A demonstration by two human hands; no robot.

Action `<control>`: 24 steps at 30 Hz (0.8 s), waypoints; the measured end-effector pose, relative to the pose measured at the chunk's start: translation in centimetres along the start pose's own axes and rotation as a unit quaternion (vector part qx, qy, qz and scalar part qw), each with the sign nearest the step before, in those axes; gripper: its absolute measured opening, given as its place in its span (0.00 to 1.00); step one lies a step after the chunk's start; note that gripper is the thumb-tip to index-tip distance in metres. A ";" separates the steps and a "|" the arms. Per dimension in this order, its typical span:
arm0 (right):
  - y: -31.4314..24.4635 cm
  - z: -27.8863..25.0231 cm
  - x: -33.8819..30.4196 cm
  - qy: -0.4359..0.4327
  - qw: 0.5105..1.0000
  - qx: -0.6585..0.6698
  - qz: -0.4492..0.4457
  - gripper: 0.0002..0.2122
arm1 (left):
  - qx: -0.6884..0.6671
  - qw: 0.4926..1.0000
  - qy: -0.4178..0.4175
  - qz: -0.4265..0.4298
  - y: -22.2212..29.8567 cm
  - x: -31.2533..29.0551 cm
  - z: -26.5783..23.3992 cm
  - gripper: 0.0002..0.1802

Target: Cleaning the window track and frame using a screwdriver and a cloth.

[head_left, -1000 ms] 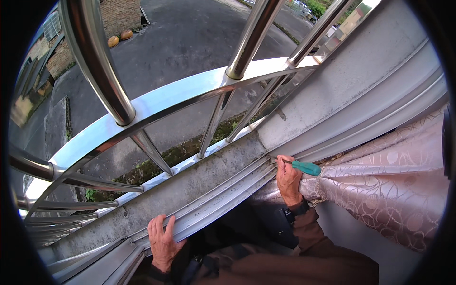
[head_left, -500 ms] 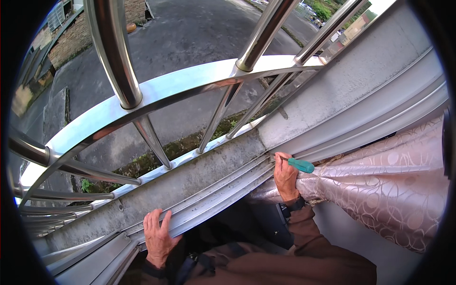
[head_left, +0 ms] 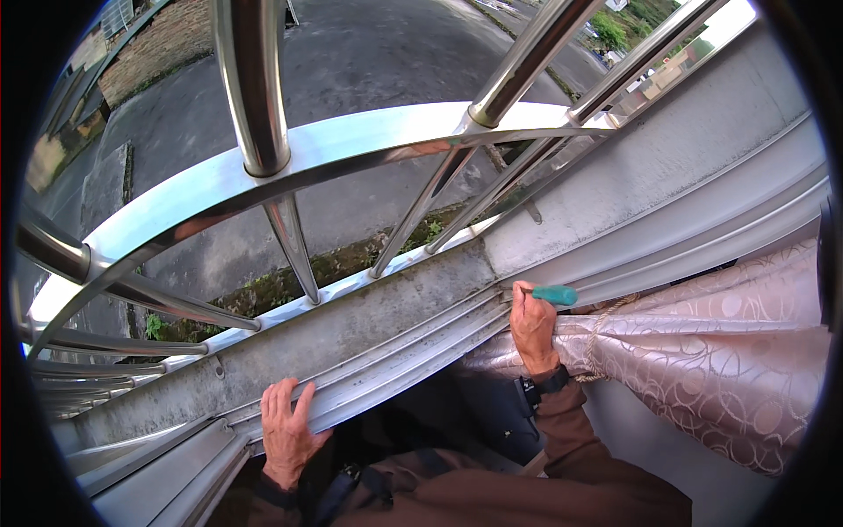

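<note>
A person in brown sleeves (head_left: 584,443) leans at a window, seen from above. The left hand (head_left: 290,436) rests on the pale metal window track (head_left: 413,356), just beside a window frame (head_left: 171,474) at lower left; its grip is loose, thumb spread apart from the fingers. The right hand (head_left: 533,331), with a dark band (head_left: 551,381) at the wrist, has its grip clamped on a green-handled tool (head_left: 555,295), apparently a screwdriver, at the track's right end; its tip is too hidden to tell. Right of that hand hangs a shiny pink patterned curtain (head_left: 694,351), gathered by a cord. Beyond the track runs a stained concrete sill (head_left: 351,329), then a curved shiny metal railing (head_left: 378,133), and farther off a grey paved yard (head_left: 378,53) and a brick wall (head_left: 162,54).
</note>
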State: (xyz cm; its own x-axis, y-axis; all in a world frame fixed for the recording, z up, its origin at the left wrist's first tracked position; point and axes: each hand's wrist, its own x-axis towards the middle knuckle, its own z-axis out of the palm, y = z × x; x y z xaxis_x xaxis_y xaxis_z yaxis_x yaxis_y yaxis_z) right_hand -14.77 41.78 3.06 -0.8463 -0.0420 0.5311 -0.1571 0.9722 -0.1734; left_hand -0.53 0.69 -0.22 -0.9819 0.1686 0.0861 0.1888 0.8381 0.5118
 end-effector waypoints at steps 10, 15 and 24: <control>-0.8 -1.7 1.4 0.000 0.995 0.093 0.041 0.07 | -0.001 1.000 0.002 0.000 -0.1 0.1 0.1 0.43; -0.5 -3.3 -0.3 -0.036 0.999 -0.013 0.019 0.08 | 0.001 1.000 -0.007 -0.006 0.0 0.1 -0.1 0.43; 1.0 -1.2 -1.5 -0.033 0.999 0.004 0.020 0.04 | 0.000 1.000 0.005 -0.004 0.1 0.1 0.1 0.43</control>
State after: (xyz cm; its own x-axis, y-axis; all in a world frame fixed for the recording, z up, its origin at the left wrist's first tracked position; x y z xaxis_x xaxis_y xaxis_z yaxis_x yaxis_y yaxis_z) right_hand -13.04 43.07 3.07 -0.8836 -0.0176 0.4679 -0.1256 0.9716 -0.2006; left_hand -0.60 0.84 -0.28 -0.9835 0.1567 0.0899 0.1806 0.8395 0.5125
